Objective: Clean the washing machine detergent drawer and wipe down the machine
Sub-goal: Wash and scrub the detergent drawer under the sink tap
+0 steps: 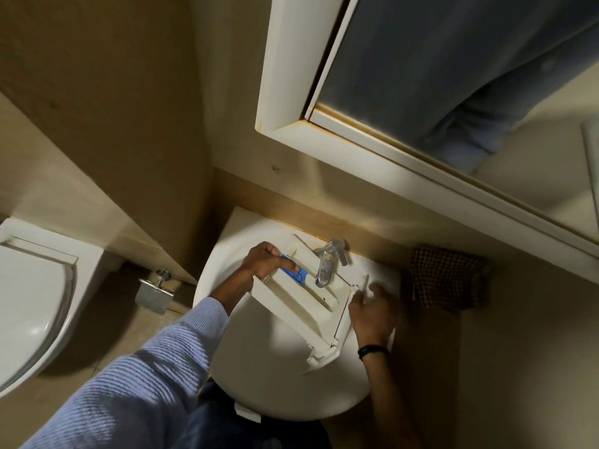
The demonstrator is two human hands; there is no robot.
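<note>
The white detergent drawer (301, 303) lies tilted across the white sink (269, 367), with its far end under the chrome faucet (325, 265). A blue insert (296, 275) sits in the drawer's far-left compartment. My left hand (267, 260) grips the drawer's far-left end, thumb lying over the blue insert. My right hand (372, 312) is blurred at the drawer's right side, and a thin white stick (365, 281) stands up between its thumb and fingers. What the stick's tip looks like cannot be made out.
A checked cloth (449, 277) hangs on the wall right of the sink. A white-framed mirror cabinet (324, 137) juts out above the sink. A toilet (35, 286) stands at the left, with a metal paper holder (155, 291) on the wall between it and the sink.
</note>
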